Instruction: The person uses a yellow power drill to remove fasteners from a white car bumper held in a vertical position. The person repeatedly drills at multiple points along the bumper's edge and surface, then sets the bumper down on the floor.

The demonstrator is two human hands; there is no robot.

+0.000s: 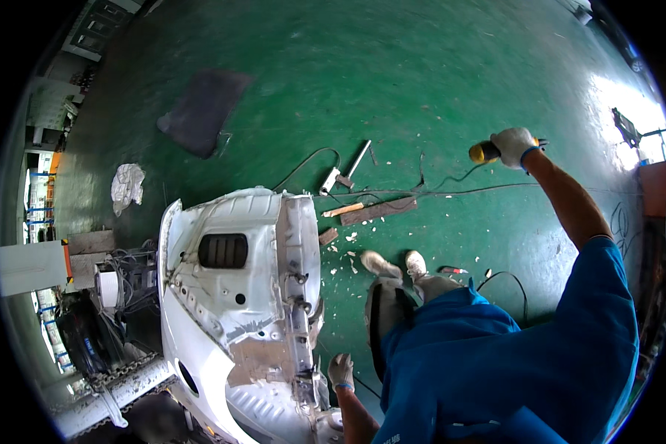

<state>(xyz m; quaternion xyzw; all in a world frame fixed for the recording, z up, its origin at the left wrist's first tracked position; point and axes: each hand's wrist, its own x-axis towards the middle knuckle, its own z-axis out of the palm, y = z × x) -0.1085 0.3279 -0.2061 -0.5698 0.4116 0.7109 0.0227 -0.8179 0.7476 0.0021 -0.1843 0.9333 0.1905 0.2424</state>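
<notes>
In a white work glove, my right hand [513, 147] is closed round a yellow and black power tool [484, 153], held out above the green floor at the right. A dark cord seems to run from the tool toward the floor. My left hand [341, 371], gloved too, hangs low beside the edge of a white car body section [255, 222]; its fingers look loosely apart with nothing seen in them. Whether it touches the metal I cannot tell. The car section has bare, worn patches, a dark vent [223, 251] and a ragged right edge.
By my shoes [381, 264] lie a wooden plank [379, 211], small scraps and a red-handled tool [453, 270]. A metal bar tool [359, 158] and cords [451, 194] cross the floor ahead. At the left are a dark mat [206, 111], a crumpled white sheet [127, 186] and a chained beam [118, 396].
</notes>
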